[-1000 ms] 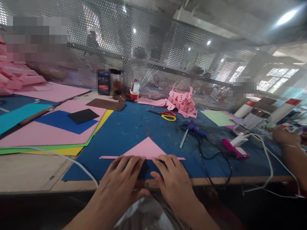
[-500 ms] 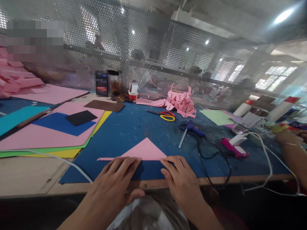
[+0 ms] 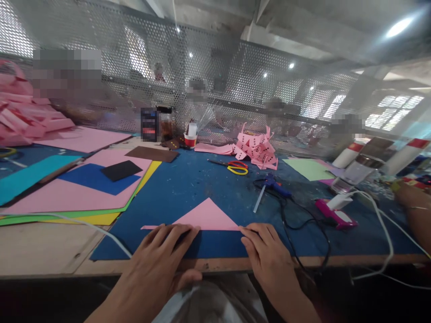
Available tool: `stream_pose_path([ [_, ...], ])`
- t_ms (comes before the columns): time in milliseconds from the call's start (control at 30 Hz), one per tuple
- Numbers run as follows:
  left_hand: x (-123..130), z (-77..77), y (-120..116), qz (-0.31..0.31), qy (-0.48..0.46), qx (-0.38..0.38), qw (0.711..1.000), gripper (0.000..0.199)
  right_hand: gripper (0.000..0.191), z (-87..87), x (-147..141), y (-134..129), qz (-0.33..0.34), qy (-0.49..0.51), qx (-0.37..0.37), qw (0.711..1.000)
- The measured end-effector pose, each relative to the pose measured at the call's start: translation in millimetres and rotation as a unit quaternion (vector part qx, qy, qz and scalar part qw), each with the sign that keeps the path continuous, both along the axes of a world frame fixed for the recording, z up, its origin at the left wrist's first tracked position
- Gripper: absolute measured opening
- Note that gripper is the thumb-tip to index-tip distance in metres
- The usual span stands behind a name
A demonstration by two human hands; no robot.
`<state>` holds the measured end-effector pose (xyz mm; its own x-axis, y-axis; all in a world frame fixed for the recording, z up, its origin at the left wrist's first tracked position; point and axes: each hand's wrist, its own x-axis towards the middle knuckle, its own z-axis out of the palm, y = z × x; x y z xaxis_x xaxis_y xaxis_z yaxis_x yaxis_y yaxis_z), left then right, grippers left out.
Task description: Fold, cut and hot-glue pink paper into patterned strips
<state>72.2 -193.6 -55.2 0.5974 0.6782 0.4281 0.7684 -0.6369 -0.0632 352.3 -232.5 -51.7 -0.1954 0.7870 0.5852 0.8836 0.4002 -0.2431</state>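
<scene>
A pink triangular paper (image 3: 209, 216) lies on the blue mat (image 3: 188, 179) near the table's front edge, its point facing away from me. A narrow pink strip (image 3: 148, 227) sticks out to the left from under my left fingers. My left hand (image 3: 164, 255) rests palm down on the paper's lower left edge, fingers stretched and thumb apart. My right hand (image 3: 269, 251) has its fingertips on the right corner of the triangle, the fingers lightly bent and apart. Neither hand is wrapped round anything.
Scissors (image 3: 237, 168), a glue gun (image 3: 276, 185) and a magenta power strip (image 3: 336, 214) with cables lie ahead and right. Coloured sheets (image 3: 81, 197) are stacked left. Pink cut pieces (image 3: 257, 148) stand at the back. Another person's arm (image 3: 412, 206) reaches in at far right.
My right hand has slid a little to the right, to the triangle's corner, and more of the paper's right side shows. My left hand has hardly moved. The view has shifted slightly.
</scene>
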Motion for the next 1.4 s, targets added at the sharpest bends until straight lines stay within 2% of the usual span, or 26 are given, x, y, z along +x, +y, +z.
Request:
stream_pose_path([
  [200, -2, -4.4, -3, 0.014, -0.005, 0.000, 1.000, 0.076, 0.025, -2.9, 1, 1, 0.001, 0.001, 0.002, 1.000],
  [633, -15, -0.4, 0, 0.014, -0.007, 0.011, 1.000, 0.066, 0.025, -6.2, 1, 1, -0.005, 0.001, 0.019, 1.000],
  [933, -42, 0.7, -3, 0.057, -0.012, 0.035, 0.998, 0.059, 0.025, -5.1, 1, 3, 0.002, -0.006, 0.037, 0.999],
  [1100, -43, 0.2, -4, 0.041, 0.001, 0.047, 0.998, 0.064, 0.025, -2.2, 1, 2, -0.002, -0.007, 0.032, 0.999],
  [1400, -42, -1.1, -10, 0.055, 0.006, 0.024, 0.998, 0.063, 0.024, -0.8, 0, -1, -0.004, -0.007, 0.021, 1.000],
])
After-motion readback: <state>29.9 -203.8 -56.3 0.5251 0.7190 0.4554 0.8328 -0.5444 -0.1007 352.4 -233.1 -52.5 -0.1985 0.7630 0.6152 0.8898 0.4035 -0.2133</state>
